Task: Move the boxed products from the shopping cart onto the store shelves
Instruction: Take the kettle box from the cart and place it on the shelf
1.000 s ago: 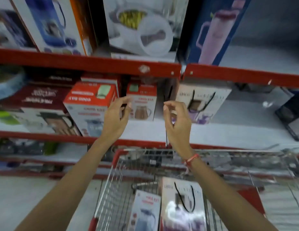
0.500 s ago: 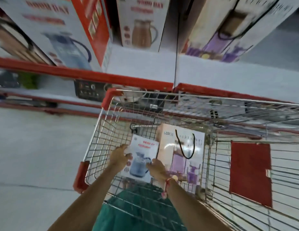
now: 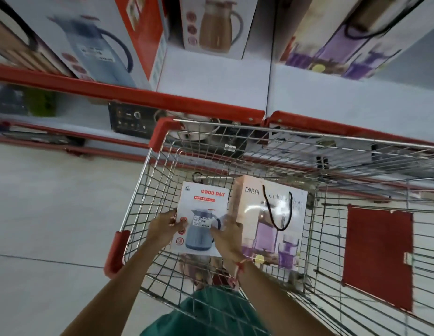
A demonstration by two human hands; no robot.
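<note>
Fingers [image 3: 180, 223] of left hand [image 3: 162, 230] and right hand [image 3: 226, 235] closed on the jug box [image 3: 201, 214], at 9 and 3 o'clock sides. Inside the cart [image 3: 235, 127], beside the purple box [image 3: 269, 229]. Probably stiff card, light, breakable inside. Best held by both sides.

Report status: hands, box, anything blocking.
Left hand and right hand grip the flask box in the cart. Bigger box beside it. Nothing blocking.

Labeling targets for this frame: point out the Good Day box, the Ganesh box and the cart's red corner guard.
Good Day box [image 3: 201, 209]: head view, white front panel above the jug picture.
Ganesh box [image 3: 271, 229]: head view, glossy front face.
red corner guard [image 3: 162, 132]: head view, far-left cart corner.
</note>
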